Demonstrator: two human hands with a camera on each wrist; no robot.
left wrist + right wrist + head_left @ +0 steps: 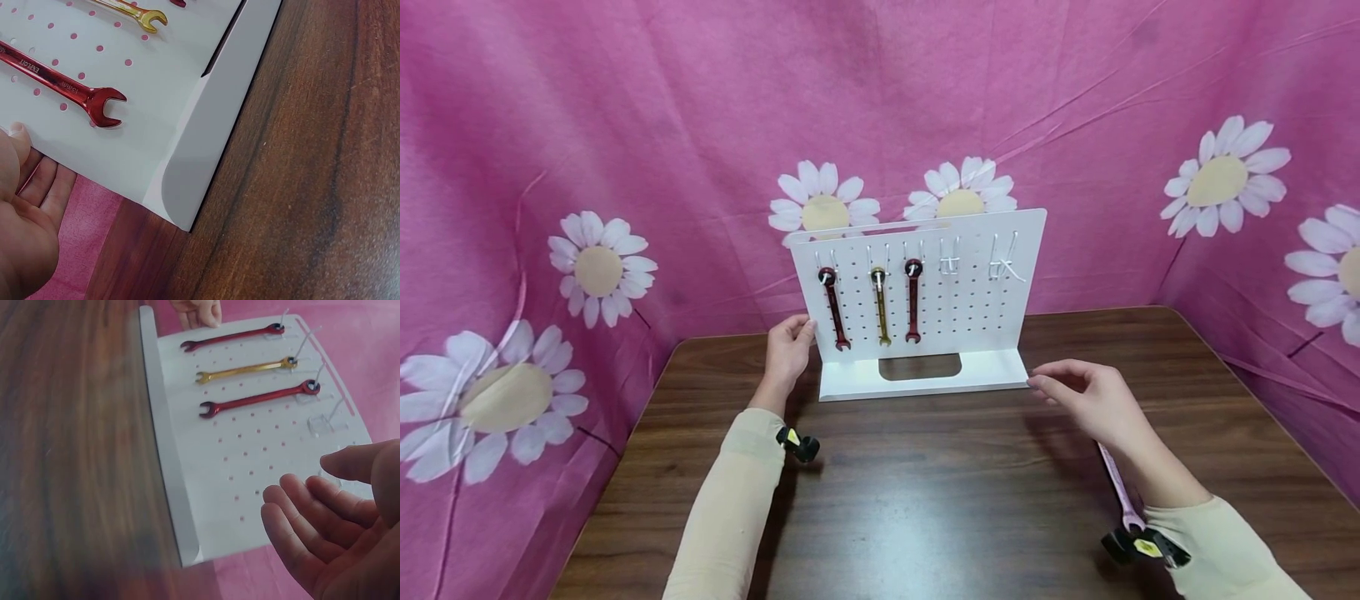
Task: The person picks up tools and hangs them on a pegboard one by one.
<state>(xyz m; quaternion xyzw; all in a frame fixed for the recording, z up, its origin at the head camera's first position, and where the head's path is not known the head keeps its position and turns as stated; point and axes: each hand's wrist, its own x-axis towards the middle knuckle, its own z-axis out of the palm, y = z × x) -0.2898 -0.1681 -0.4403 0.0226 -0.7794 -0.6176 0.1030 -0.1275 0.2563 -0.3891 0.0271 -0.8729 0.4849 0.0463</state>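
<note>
A white pegboard stand [955, 317] stands upright on the table. Three combination wrenches hang from its hooks: a red wrench [834, 308] at left, a gold wrench [882, 308], and another red wrench [913, 302]. My left hand [788, 354] pinches the board's left edge, thumb in front and fingers behind, as the left wrist view shows. My right hand [1097, 404] is beside the stand's lower right corner, fingers loosely bent and holding nothing. Below the right forearm lies a purple wrench [1120, 487] on the table, partly hidden by the hand and wrist camera.
Two more wire hooks, a left hook [950, 257] and a right hook [1003, 258], sit on the board's right part without wrenches. The dark wooden table [880, 483] extends toward me. A pink flowered curtain [715, 125] surrounds the back and sides.
</note>
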